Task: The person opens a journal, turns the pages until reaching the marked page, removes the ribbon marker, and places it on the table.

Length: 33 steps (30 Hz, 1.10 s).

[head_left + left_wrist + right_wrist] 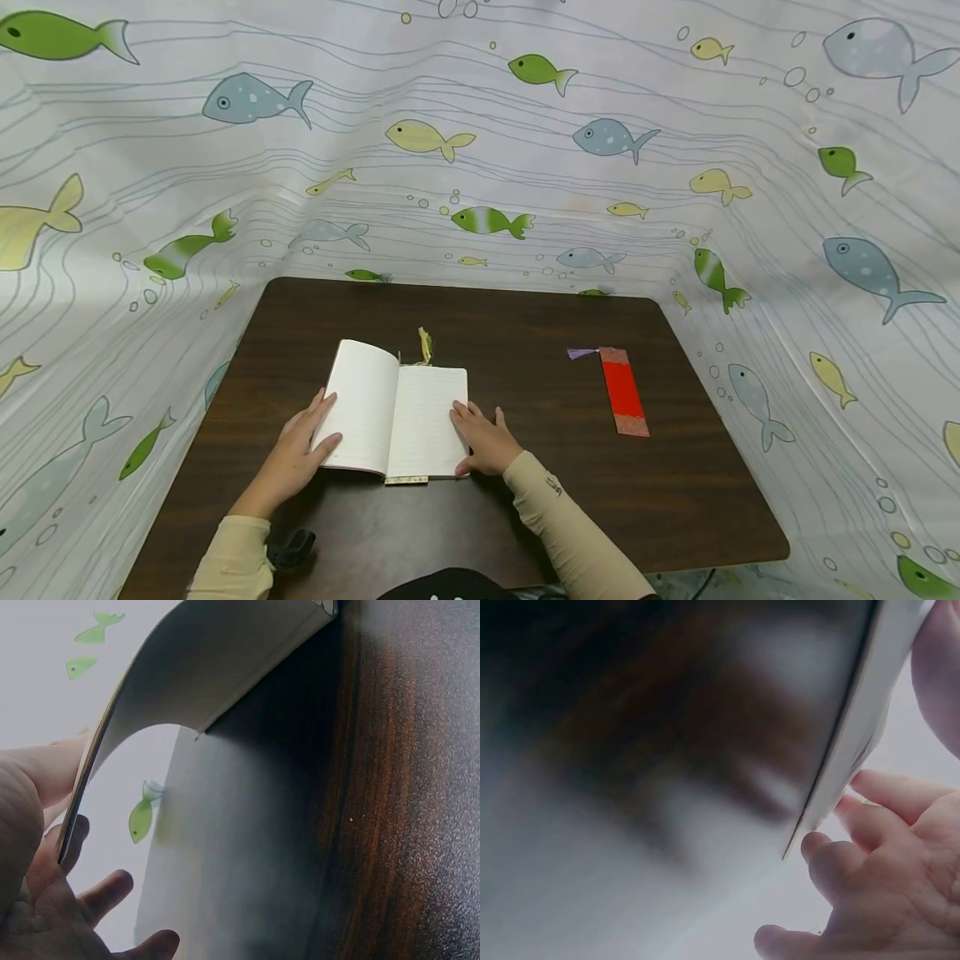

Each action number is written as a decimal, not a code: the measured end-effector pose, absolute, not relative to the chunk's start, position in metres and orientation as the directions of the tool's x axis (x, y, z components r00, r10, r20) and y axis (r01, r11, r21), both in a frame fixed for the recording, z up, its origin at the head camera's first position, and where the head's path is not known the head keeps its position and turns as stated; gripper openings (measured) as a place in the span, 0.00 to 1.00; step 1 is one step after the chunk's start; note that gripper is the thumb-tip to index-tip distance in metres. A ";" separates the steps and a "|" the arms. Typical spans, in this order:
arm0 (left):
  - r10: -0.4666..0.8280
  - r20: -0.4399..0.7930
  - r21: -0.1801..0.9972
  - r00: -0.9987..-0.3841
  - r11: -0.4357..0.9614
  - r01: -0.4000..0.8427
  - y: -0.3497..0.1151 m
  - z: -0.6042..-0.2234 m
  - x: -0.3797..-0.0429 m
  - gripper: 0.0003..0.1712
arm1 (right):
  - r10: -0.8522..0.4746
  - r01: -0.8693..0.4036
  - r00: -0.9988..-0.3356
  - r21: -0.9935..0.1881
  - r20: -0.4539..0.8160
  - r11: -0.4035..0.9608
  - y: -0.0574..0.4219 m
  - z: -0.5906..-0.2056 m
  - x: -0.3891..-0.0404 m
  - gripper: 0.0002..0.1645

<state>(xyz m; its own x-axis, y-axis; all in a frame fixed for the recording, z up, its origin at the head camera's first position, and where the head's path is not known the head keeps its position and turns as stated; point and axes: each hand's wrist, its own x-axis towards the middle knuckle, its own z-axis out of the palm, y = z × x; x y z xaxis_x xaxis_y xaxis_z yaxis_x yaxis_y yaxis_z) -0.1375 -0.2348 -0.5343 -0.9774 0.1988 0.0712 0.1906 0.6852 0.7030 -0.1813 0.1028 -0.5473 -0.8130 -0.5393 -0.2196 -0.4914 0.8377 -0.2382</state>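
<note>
A notebook (431, 421) lies spread on the dark table, its left page blank and its right page lined. My left hand (296, 454) holds the left cover's outer edge, thumb on the page side. In the left wrist view that cover (202, 664) is tilted up off the table, with fingertips (112, 892) showing past its edge. At the notebook's right edge, my right hand (487, 442) rests its fingers on the lined page, thumb near the lower corner. The right wrist view shows those loosely bent fingers (840, 862) beside the page edges.
A red bookmark (624, 392) with a purple tassel (581, 354) lies to the right on the table (525, 333). A yellow-green tassel (425, 343) sticks out above the notebook, and a patterned strip (406, 480) below it. A fish-print curtain (420, 75) surrounds the table.
</note>
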 end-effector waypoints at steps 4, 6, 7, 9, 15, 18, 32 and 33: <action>0.192 0.067 0.696 -0.979 0.694 0.183 -0.235 -0.534 -0.138 0.39 | -0.547 -0.504 -0.811 -0.227 -0.207 0.834 0.103 -0.549 -0.182 0.63; 0.188 0.080 0.692 -0.979 0.696 0.190 -0.235 -0.534 -0.138 0.39 | -0.549 -0.509 -0.812 -0.223 -0.196 0.832 0.103 -0.550 -0.183 0.63; 0.186 0.082 0.692 -0.979 0.697 0.190 -0.235 -0.534 -0.138 0.39 | -0.549 -0.509 -0.814 -0.221 -0.191 0.832 0.103 -0.551 -0.183 0.63; 0.183 0.086 0.691 -0.979 0.697 0.192 -0.235 -0.533 -0.138 0.39 | -0.548 -0.512 -0.816 -0.210 -0.185 0.833 0.102 -0.552 -0.183 0.63; 0.179 0.068 0.693 -0.981 0.699 0.176 -0.235 -0.534 -0.138 0.39 | -0.548 -0.525 -0.824 -0.172 -0.143 0.834 0.101 -0.554 -0.183 0.59; 0.177 0.057 0.692 -0.983 0.702 0.167 -0.235 -0.534 -0.138 0.39 | -0.555 -0.542 -0.828 -0.138 -0.082 0.829 0.100 -0.555 -0.184 0.54; 0.194 0.039 0.688 -0.980 0.706 0.167 -0.237 -0.538 -0.137 0.39 | -0.477 -0.475 -0.879 -0.137 0.024 0.869 0.091 -0.558 -0.183 0.69; 0.194 0.037 0.687 -0.980 0.707 0.166 -0.237 -0.538 -0.137 0.40 | -0.476 -0.474 -0.879 -0.143 0.021 0.869 0.090 -0.557 -0.183 0.70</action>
<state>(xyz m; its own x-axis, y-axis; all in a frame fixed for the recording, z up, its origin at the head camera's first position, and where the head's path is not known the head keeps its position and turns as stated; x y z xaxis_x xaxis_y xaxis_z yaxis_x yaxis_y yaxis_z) -0.1366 -0.2367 -0.5378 -0.9804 0.1937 0.0369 0.1657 0.7073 0.6872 -0.1829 0.0898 -0.5570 -0.8791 -0.4762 0.0206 -0.4740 0.8688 -0.1429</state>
